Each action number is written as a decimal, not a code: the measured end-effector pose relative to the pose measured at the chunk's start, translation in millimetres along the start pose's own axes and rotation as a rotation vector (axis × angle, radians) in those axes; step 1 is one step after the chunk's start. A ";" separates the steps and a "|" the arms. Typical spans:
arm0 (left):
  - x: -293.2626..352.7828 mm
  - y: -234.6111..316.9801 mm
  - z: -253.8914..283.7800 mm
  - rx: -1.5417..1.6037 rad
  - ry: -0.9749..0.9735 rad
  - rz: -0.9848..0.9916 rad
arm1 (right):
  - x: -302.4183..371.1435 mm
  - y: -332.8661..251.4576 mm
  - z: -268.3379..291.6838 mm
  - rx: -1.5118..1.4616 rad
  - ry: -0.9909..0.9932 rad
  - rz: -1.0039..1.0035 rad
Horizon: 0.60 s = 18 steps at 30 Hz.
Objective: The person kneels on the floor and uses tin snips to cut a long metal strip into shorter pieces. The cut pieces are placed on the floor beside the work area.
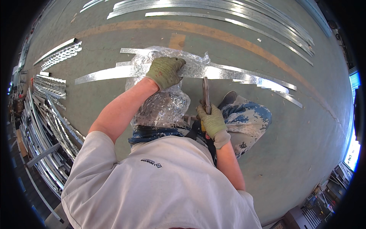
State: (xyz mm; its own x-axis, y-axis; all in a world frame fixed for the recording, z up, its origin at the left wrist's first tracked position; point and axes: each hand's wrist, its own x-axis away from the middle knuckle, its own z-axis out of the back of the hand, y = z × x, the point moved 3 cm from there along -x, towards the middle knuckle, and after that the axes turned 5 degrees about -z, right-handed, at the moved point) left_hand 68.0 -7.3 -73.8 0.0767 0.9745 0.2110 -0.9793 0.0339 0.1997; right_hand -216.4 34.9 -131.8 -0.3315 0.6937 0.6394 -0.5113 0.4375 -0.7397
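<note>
My left hand [164,72], in a green knit glove, is closed over a long shiny metal strip [114,72] that runs from left to right in front of me. Crumpled clear plastic film [162,107] lies under and around the strip, reaching back over my leg. Several more metal strips [263,77] rest alongside, some partly hidden. In my gloved right hand [214,123] I grip a pair of tin snips [206,93] with a yellow handle. Their long narrow jaws point away from me, with the tips close to the strip's near edge; I cannot tell whether they touch.
Long metal strips [228,17] lie across the floor at the far side. Stacks of perforated metal pieces [61,56] and a pile of metal profiles [42,133] are on the left. A yellow-brown line [225,38] crosses the green floor. Assorted equipment [324,198] stands at the lower right.
</note>
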 end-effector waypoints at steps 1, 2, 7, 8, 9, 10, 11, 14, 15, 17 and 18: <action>-0.5 0.1 0.2 0.001 -0.007 0.005 | 0.6 -1.0 -0.5 -0.016 -0.028 0.012; -0.9 0.2 0.2 -0.002 -0.011 0.009 | 1.2 -2.5 0.1 -0.021 -0.046 0.004; 1.2 1.7 0.6 0.030 0.133 -0.013 | 9.0 -11.5 6.3 -0.040 -0.099 -0.123; 1.8 1.4 0.2 0.033 0.138 -0.020 | 9.3 -14.3 6.7 -0.004 -0.085 -0.089; 2.3 1.3 -0.3 0.036 0.141 -0.027 | 9.9 -16.3 6.9 0.041 -0.061 -0.050; 2.5 1.0 -1.0 0.034 0.141 -0.025 | 9.9 -16.1 6.0 0.028 -0.058 -0.067; 2.2 0.7 -1.5 0.031 0.141 -0.023 | 9.4 -15.4 4.9 0.025 -0.045 -0.077; 2.4 0.7 -2.3 0.032 0.160 -0.026 | 7.2 -11.7 2.9 0.047 -0.017 -0.070; 2.7 0.7 -2.2 0.033 0.171 -0.028 | 6.3 -9.9 2.9 0.061 -0.003 -0.074; 3.6 0.9 -1.5 0.046 0.196 -0.033 | 5.0 -6.4 2.8 0.045 -0.012 -0.069; 4.0 1.0 -0.6 0.053 0.209 -0.035 | 4.3 -4.8 3.0 0.038 -0.013 -0.073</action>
State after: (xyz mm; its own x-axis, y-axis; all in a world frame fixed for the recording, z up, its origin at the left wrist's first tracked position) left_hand 67.2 -3.3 -73.3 0.0646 0.9979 0.0008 -0.9650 0.0622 0.2547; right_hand -217.8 34.0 -124.9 -0.3020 0.6535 0.6941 -0.5644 0.4642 -0.6826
